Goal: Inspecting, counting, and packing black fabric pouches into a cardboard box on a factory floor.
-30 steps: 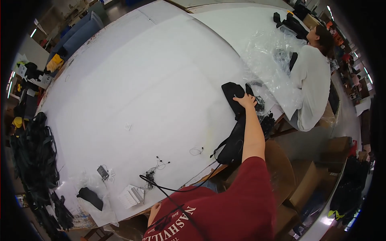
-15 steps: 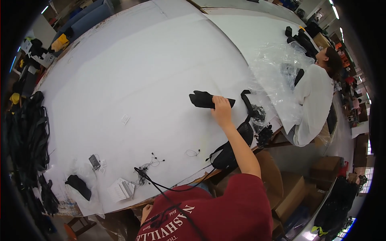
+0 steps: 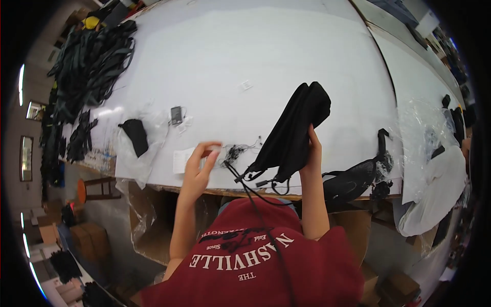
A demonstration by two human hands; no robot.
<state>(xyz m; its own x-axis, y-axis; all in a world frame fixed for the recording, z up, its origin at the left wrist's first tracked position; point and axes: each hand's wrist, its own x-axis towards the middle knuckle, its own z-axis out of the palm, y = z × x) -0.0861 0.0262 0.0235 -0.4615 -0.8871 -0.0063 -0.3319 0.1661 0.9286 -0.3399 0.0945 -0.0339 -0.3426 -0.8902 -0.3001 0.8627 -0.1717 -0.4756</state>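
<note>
My right hand (image 3: pixel 313 153) grips a black fabric bag (image 3: pixel 291 130), long and folded, tilted up above the table's near part. Thin straps and a small black buckle hang from its lower end. My left hand (image 3: pixel 198 171) is raised over the near edge, thumb and fingers apart, with nothing in it. Just right of that hand lies a tangle of thin black cords (image 3: pixel 235 152). White papers or cards (image 3: pixel 181 160) lie partly behind my left hand. To the right of my right arm, another black bag (image 3: pixel 350 185) rests on the table edge.
A white table (image 3: pixel 204 66) spreads ahead. At its far left is a heap of black straps (image 3: pixel 92 66). Clear plastic holds a black fabric piece (image 3: pixel 135 137), beside a small dark tag (image 3: pixel 176 115). At right, a person in a white sleeve (image 3: pixel 434 189) sits by plastic film (image 3: pixel 422 128).
The view has swung left and downward. My right hand has brought the black bag from the table toward my body and lifted it. My left hand has risen from below the table edge.
</note>
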